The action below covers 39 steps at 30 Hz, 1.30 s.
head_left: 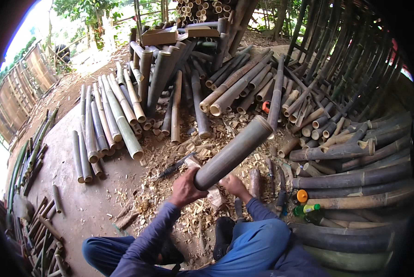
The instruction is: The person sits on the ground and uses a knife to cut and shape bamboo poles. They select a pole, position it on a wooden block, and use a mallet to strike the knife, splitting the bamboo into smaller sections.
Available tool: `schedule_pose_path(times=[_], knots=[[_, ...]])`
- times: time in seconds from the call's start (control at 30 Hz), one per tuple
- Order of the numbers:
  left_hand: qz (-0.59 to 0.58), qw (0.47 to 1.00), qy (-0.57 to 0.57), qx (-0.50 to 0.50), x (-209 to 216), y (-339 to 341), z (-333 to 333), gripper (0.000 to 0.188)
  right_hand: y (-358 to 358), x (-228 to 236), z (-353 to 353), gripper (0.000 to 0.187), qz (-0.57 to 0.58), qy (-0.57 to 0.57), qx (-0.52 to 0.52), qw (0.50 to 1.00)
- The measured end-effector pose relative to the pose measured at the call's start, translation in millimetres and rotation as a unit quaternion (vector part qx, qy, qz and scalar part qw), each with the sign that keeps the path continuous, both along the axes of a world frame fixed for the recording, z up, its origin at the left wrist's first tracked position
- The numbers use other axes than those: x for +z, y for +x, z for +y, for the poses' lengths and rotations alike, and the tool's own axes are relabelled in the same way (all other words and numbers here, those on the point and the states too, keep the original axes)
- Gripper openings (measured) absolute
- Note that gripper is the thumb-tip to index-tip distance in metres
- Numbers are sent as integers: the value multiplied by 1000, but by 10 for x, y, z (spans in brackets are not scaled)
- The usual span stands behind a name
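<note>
A thick, dark brown bamboo tube [234, 150] slants up and to the right in front of me. My left hand [186, 188] is wrapped round its lower end, thumb near the rim. Close to the tube's lower right side, my right hand [235, 186] is closed, and whatever it may hold is hidden. A pale wooden block [215, 197] shows below the tube, between my hands. On the chips beyond my left hand lies a dark-handled tool [172, 169]. Another tool with a dark handle [281, 201] lies right of my right hand, near a short wooden piece [255, 183].
Wood chips [170, 203] cover the ground around my feet. Bamboo poles lie in rows at left [117, 115], ahead [237, 92] and at right [354, 175]. A green bottle [306, 209] and an orange round object [302, 195] sit at right. Cardboard boxes [159, 37] rest on upright bamboo.
</note>
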<state>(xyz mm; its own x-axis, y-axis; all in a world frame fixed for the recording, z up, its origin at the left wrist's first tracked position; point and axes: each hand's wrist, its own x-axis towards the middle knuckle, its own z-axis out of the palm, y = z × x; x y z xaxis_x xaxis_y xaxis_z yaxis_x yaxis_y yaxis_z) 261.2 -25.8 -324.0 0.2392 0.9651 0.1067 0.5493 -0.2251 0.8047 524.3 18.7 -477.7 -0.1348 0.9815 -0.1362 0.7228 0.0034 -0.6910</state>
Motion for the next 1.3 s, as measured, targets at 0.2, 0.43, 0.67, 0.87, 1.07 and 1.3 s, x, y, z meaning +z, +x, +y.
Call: schedule_pose_path(times=[0.2,0.43,0.67,0.87,1.07,1.3], knots=[[-107,979,-160,72,-574,-33,-242,77,-666,-287,-642,82,-190,-11,53,980],[-306,914,-247,98,-911,-98,-208,77,-249,-596,-45,90,-219,66,87,970],[-398,839,-365,68,-1307,-63,-380,71,448,-217,765,103,-111,-99,123,981],[-392,830,-391,58,-1439,179,-540,75,345,-407,792,89,-160,43,192,967],[-412,801,-423,98,-2013,33,-781,77,-3,-232,204,76,-85,37,25,995],[-454,758,-459,92,-2291,-8,-778,64,752,100,-1213,62,-314,-58,-275,907]])
